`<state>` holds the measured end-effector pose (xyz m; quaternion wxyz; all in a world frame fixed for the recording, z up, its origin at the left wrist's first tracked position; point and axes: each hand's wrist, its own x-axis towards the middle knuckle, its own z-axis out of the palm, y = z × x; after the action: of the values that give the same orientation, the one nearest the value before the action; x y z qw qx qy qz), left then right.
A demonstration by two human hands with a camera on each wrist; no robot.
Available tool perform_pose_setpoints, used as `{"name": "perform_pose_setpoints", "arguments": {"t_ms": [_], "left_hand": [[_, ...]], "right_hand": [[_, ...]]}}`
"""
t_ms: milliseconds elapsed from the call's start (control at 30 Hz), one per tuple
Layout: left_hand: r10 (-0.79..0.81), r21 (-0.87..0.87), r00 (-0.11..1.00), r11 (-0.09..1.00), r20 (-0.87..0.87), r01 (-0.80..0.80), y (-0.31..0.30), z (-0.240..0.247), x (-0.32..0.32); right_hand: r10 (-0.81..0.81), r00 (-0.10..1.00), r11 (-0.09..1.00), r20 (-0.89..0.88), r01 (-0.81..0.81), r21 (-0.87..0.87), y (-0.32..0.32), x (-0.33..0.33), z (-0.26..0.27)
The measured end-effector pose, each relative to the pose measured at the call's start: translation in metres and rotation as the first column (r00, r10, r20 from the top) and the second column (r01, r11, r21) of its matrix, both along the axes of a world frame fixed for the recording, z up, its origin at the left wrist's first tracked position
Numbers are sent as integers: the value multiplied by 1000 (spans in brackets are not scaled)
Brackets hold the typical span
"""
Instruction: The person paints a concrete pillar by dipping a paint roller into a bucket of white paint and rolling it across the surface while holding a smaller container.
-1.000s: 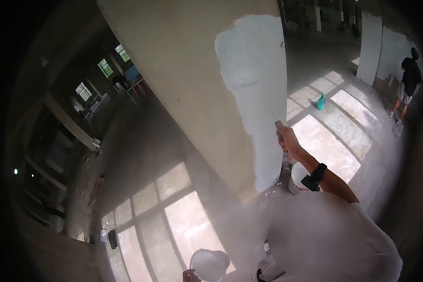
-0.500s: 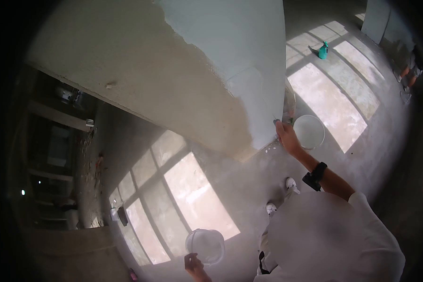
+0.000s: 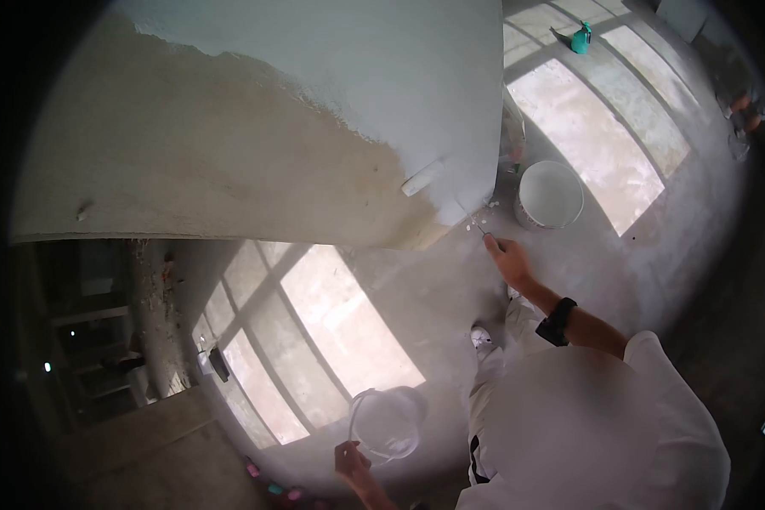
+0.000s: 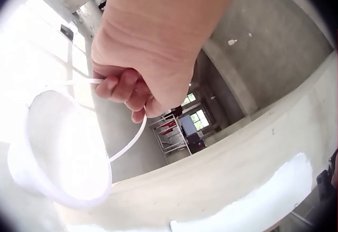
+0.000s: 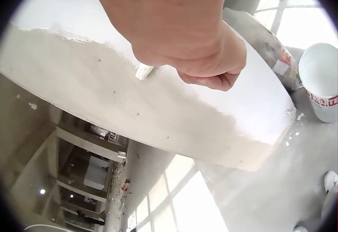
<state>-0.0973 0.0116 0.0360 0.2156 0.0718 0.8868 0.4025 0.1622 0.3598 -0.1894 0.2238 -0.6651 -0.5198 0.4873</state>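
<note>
My right hand grips the handle of a paint roller, its fingers curled round it. The white roller head lies against the lower part of a wall, where white paint borders bare grey-beige plaster. In the right wrist view the roller head shows beside the fist, while the hand hides the handle. Low at my left, the left hand holds a small white bucket by its thin bail. The left wrist view shows curled fingers round that bail, with the bucket hanging tilted.
A large white bucket stands on the floor past the wall's right edge, beside a clear plastic bag. Farther back is a teal spray bottle. White drips dot the floor near the wall's corner. Another person's legs show at upper right.
The right hand has drawn the roller down the wall towards its bottom corner. The head view has tilted downward, and the left hand with the small bucket has come further into view.
</note>
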Motion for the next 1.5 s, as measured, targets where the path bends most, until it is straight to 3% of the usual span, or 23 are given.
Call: {"name": "perform_pose_setpoints", "arguments": {"t_ms": [167,400,633,833,967,1133,1267,1333,1433,1500], "left_hand": [[15,88,998,996,-55,-10,-22,2,-10],[17,226,995,974,-102,7,-52,17,-26],[-25,329,995,943,-101,57,-92,-4,-61],[-66,343,992,934,-104,98,-97,-7,-76],[-61,325,993,942,-97,90,-92,-14,-80],[-39,291,996,955,-75,59,-70,-9,-62],[-44,188,993,980,-109,64,-35,9,-42],[-54,151,990,986,-130,74,-15,14,-31],[-96,82,980,990,-172,111,15,26,-7],[-199,58,961,975,-195,213,22,34,6]], "right_hand": [[-62,976,998,-209,65,7,5,8,19],[-69,866,996,-495,87,13,24,42,179],[17,828,999,-560,7,41,52,77,290],[24,858,974,-513,96,206,76,92,345],[12,931,924,-366,129,360,83,97,338],[-83,989,897,-119,126,423,107,119,250],[-140,990,918,32,118,380,105,123,170],[-102,995,924,9,91,371,95,123,154],[-82,989,974,126,52,221,97,129,104],[-97,985,968,144,59,244,97,131,75]]}}
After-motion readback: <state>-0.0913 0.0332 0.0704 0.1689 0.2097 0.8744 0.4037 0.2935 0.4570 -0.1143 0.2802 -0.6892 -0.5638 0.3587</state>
